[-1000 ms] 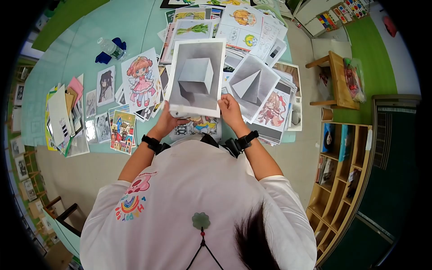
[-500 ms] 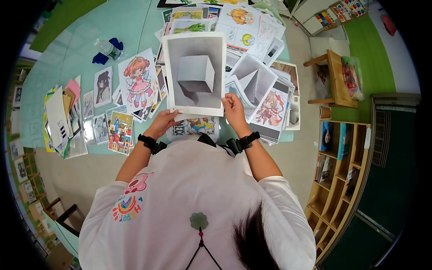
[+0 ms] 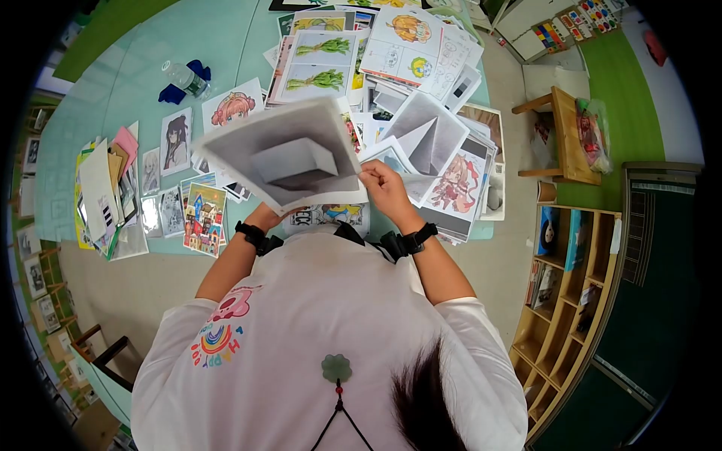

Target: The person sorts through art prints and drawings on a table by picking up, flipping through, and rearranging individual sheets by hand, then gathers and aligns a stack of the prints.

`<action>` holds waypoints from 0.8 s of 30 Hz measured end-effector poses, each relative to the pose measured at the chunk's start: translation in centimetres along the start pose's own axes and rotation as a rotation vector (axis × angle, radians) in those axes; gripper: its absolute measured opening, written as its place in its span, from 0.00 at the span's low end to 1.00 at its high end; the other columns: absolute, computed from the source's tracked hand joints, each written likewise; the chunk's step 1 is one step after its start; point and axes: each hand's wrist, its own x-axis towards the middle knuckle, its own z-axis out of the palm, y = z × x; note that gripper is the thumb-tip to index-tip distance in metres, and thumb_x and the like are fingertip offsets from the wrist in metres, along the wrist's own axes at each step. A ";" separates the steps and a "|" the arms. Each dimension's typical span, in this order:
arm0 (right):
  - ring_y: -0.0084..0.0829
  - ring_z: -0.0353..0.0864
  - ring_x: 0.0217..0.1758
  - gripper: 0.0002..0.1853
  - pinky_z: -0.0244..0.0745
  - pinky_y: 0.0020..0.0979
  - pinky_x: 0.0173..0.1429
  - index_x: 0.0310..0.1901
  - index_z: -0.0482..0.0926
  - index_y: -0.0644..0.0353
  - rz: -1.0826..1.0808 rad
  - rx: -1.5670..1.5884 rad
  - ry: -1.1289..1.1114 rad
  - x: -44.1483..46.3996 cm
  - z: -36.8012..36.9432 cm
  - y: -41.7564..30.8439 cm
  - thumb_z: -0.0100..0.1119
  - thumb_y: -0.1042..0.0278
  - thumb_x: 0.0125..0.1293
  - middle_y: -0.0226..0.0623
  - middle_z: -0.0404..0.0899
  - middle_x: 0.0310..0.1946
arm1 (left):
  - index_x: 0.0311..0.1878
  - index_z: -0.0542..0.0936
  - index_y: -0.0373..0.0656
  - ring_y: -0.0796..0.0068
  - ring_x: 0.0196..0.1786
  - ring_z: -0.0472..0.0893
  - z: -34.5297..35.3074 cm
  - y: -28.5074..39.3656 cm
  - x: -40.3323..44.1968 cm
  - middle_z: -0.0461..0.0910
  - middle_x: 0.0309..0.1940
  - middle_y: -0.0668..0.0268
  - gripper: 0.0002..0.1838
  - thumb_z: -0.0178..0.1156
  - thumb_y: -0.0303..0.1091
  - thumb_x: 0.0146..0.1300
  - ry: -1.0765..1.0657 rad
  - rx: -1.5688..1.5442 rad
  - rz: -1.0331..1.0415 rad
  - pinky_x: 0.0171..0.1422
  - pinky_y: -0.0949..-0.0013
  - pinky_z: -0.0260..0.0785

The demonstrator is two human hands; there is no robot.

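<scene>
A grey shaded drawing of a box is tilted above the table's near edge, its sheet slanting to the left. My right hand pinches its right edge, and a further bluish sheet shows beside those fingers. Under the drawing's lower edge is my left hand, its fingers hidden by the paper. Below lies a colourful lettered picture. To the right rests a cone-like pencil drawing, and a pink-haired figure drawing is partly covered at the left.
The glass table holds a pile of papers at the left, a plastic bottle and green vegetable pictures. A wooden stool and a wooden shelf stand at the right.
The box drawing has swung from nearly upright to a leftward slant, uncovering the vegetable pictures and covering much of the pink-haired figure. My left fingers have gone out of sight beneath it.
</scene>
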 end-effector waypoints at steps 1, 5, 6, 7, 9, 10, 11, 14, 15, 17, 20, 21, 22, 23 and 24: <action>0.17 0.70 0.30 0.05 0.66 0.22 0.34 0.39 0.75 0.65 0.023 -0.061 -0.039 -0.2 0.1 -0.6 0.53 0.73 0.65 0.31 0.76 0.27 | 0.58 0.71 0.38 0.61 0.51 0.77 -0.2 0.2 -0.1 0.73 0.55 0.54 0.18 0.49 0.33 0.67 -0.039 0.372 0.120 0.54 0.65 0.74; 0.22 0.71 0.28 0.05 0.67 0.23 0.33 0.38 0.76 0.64 -0.171 -0.179 -0.167 -0.6 0.9 -3.3 0.54 0.74 0.64 0.34 0.76 0.26 | 0.56 0.69 0.40 0.69 0.48 0.76 -2.3 -0.4 1.0 0.74 0.50 0.60 0.17 0.53 0.31 0.64 0.039 0.738 0.216 0.49 0.71 0.73; 0.22 0.75 0.33 0.05 0.71 0.23 0.37 0.37 0.78 0.67 -0.120 -0.191 -0.208 -0.8 0.9 -4.4 0.54 0.75 0.63 0.35 0.80 0.32 | 0.53 0.69 0.41 0.72 0.46 0.77 -2.1 -0.4 1.4 0.75 0.46 0.63 0.16 0.56 0.31 0.63 0.114 0.548 0.144 0.46 0.73 0.73; 0.23 0.76 0.33 0.05 0.71 0.23 0.38 0.38 0.78 0.66 -0.123 -0.150 -0.203 -0.9 0.8 -4.7 0.55 0.75 0.62 0.35 0.79 0.32 | 0.50 0.69 0.41 0.76 0.43 0.77 -2.0 -0.4 1.6 0.76 0.42 0.66 0.15 0.58 0.31 0.62 0.188 0.356 0.072 0.43 0.74 0.73; 0.25 0.76 0.34 0.05 0.71 0.23 0.39 0.39 0.78 0.64 -0.128 -0.068 -0.194 -1.2 0.8 -5.0 0.56 0.75 0.61 0.34 0.79 0.33 | 0.37 0.64 0.44 0.76 0.38 0.80 -0.5 -0.1 1.3 0.78 0.38 0.61 0.15 0.62 0.21 0.56 0.271 0.358 0.146 0.38 0.74 0.75; 0.26 0.76 0.37 0.06 0.71 0.24 0.42 0.40 0.77 0.63 -0.061 -0.060 -0.159 -1.2 0.6 -5.3 0.56 0.75 0.61 0.35 0.79 0.35 | 0.39 0.64 0.44 0.76 0.38 0.80 0.3 0.5 0.7 0.78 0.38 0.62 0.15 0.62 0.22 0.56 0.261 0.315 0.149 0.38 0.75 0.75; 0.27 0.76 0.39 0.07 0.71 0.24 0.44 0.41 0.77 0.62 0.006 -0.053 -0.124 -1.2 0.1 -5.6 0.57 0.74 0.60 0.35 0.78 0.37 | 0.42 0.64 0.43 0.77 0.38 0.80 0.7 0.7 0.3 0.78 0.38 0.62 0.16 0.62 0.22 0.57 0.252 0.271 0.153 0.37 0.75 0.74; 0.30 0.73 0.50 0.12 0.68 0.30 0.54 0.47 0.75 0.61 -0.333 -0.490 0.076 -0.4 -4.4 3.8 0.55 0.72 0.60 0.37 0.76 0.44 | 0.55 0.66 0.39 0.77 0.39 0.79 -0.2 0.1 1.0 0.78 0.38 0.64 0.21 0.59 0.24 0.59 0.284 0.592 0.288 0.41 0.72 0.78; 0.31 0.70 0.53 0.14 0.65 0.32 0.59 0.50 0.73 0.64 -0.174 -0.581 0.036 -1.4 -6.4 4.3 0.52 0.71 0.62 0.38 0.74 0.46 | 0.54 0.69 0.38 0.78 0.38 0.79 0.4 0.3 0.6 0.77 0.37 0.66 0.19 0.59 0.25 0.59 0.197 0.621 0.467 0.40 0.72 0.78; 0.28 0.72 0.43 0.13 0.66 0.27 0.48 0.47 0.74 0.65 0.148 -0.015 0.466 -1.2 -9.3 7.1 0.50 0.71 0.63 0.34 0.74 0.39 | 0.50 0.73 0.37 0.81 0.35 0.77 -0.8 -0.7 1.3 0.76 0.35 0.69 0.15 0.60 0.27 0.60 0.339 0.575 0.287 0.38 0.75 0.77; 0.23 0.69 0.23 0.04 0.65 0.24 0.27 0.28 0.72 0.63 0.440 0.347 0.856 -2.4 -14.3 11.9 0.51 0.74 0.59 0.32 0.71 0.23 | 0.47 0.75 0.36 0.84 0.32 0.75 -1.5 -1.0 1.2 0.70 0.29 0.73 0.13 0.60 0.27 0.60 0.454 0.541 0.207 0.35 0.76 0.77; 0.24 0.69 0.22 0.05 0.65 0.25 0.25 0.26 0.70 0.62 0.494 0.276 0.910 -3.1 -14.5 12.5 0.51 0.75 0.59 0.32 0.71 0.22 | 0.47 0.76 0.36 0.84 0.30 0.75 -1.5 -1.0 1.1 0.68 0.27 0.74 0.12 0.60 0.27 0.60 0.472 0.539 0.211 0.34 0.76 0.78; 0.24 0.70 0.21 0.07 0.65 0.26 0.24 0.24 0.69 0.61 0.546 0.204 0.965 -3.6 -14.6 13.0 0.51 0.75 0.59 0.33 0.70 0.20 | 0.46 0.76 0.36 0.85 0.30 0.74 -1.9 -1.0 1.1 0.67 0.26 0.74 0.12 0.60 0.27 0.60 0.480 0.551 0.222 0.33 0.76 0.78; 0.25 0.70 0.20 0.09 0.65 0.27 0.22 0.22 0.67 0.61 0.599 0.129 1.019 -3.9 -14.8 13.5 0.51 0.75 0.59 0.33 0.70 0.19 | 0.46 0.76 0.36 0.85 0.29 0.73 -2.2 -1.2 1.2 0.66 0.25 0.75 0.12 0.60 0.27 0.60 0.488 0.562 0.232 0.33 0.76 0.78; 0.26 0.71 0.21 0.08 0.66 0.28 0.22 0.23 0.68 0.61 0.588 0.059 1.036 -4.1 -15.4 15.2 0.52 0.75 0.58 0.33 0.70 0.19 | 0.46 0.76 0.35 0.86 0.28 0.73 -2.5 -1.3 1.2 0.65 0.25 0.75 0.11 0.59 0.27 0.60 0.497 0.573 0.243 0.33 0.76 0.78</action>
